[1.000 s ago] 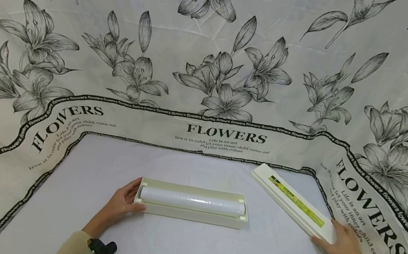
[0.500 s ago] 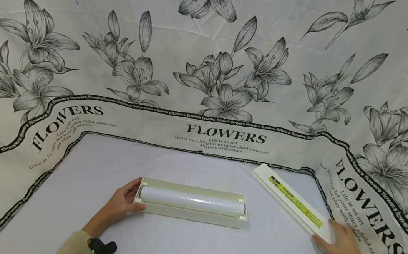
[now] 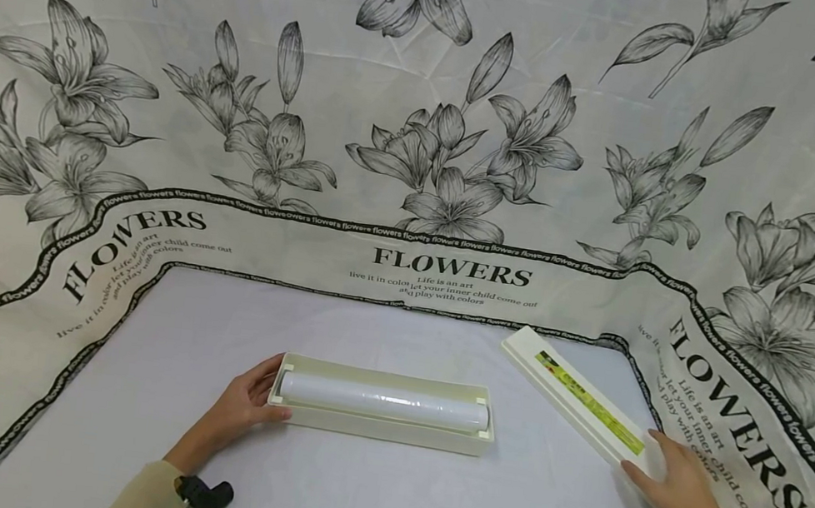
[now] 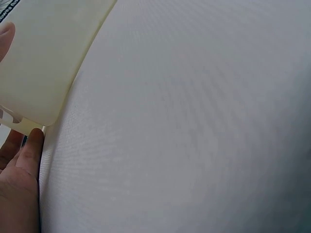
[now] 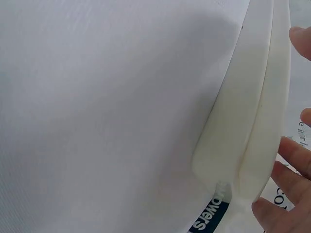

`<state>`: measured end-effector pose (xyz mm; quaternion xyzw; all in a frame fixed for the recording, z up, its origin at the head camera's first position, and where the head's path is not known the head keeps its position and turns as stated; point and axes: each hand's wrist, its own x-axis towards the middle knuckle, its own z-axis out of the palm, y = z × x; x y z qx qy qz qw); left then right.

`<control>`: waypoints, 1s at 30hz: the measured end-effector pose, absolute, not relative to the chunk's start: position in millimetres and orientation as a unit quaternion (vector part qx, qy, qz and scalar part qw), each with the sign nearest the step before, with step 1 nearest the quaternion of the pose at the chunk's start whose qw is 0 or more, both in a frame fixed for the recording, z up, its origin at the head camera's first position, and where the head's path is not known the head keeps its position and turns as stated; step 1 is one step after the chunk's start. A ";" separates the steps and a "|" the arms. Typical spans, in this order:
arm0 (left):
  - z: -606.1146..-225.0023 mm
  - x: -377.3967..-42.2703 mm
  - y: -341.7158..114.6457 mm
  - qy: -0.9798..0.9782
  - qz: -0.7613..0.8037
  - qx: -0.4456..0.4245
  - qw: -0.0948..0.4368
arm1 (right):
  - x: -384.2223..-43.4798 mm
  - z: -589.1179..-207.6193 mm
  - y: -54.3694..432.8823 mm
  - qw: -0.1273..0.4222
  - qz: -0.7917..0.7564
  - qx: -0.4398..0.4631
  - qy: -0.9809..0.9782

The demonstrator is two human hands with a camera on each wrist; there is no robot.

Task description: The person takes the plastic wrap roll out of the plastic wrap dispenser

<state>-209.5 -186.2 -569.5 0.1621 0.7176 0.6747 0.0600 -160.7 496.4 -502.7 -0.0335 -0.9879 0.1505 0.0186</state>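
Observation:
A long cream plastic box lies lidless in the middle of the table, a shiny white roll of cling film inside it. My left hand grips its left end, thumb in front and fingers behind; in the left wrist view, the box shows beside a thumb and fingertips. To the right, a long white lid with a yellow-green label slants across the cloth. My right hand holds the lid's near end between thumb and fingers, covering it. Fingertips meet the lid in the right wrist view.
White cloth covers the table. A floral curtain with black border bands and "FLOWERS" lettering hangs round the back and sides. The lid's far end reaches its lower edge, and my right hand is close beside its right fold.
My right hand has shifted slightly up and left along the lid's near end. Box, roll and left hand stay where they were; the lid has barely moved.

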 end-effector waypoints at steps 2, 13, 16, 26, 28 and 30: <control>-569.5 -209.4 -186.1 0.717 0.676 0.161 0.061 | -161.5 -502.6 493.2 0.018 0.153 -0.033 -0.988; -569.1 -209.1 -186.0 0.717 0.675 0.161 0.062 | -165.5 -501.2 468.7 0.036 0.163 0.002 -0.986; -569.1 -209.4 -186.1 0.719 0.673 0.160 0.062 | -166.4 -497.3 459.3 0.038 0.168 0.006 -0.985; -568.7 -209.6 -185.5 0.722 0.672 0.157 0.062 | -168.9 -491.2 429.8 0.050 0.191 0.039 -0.980; -568.2 -209.3 -185.1 0.723 0.671 0.154 0.061 | -169.6 -491.9 424.6 0.058 0.197 0.049 -0.978; -568.0 -209.3 -184.9 0.725 0.669 0.152 0.061 | -170.1 -492.3 419.3 0.068 0.200 0.061 -0.976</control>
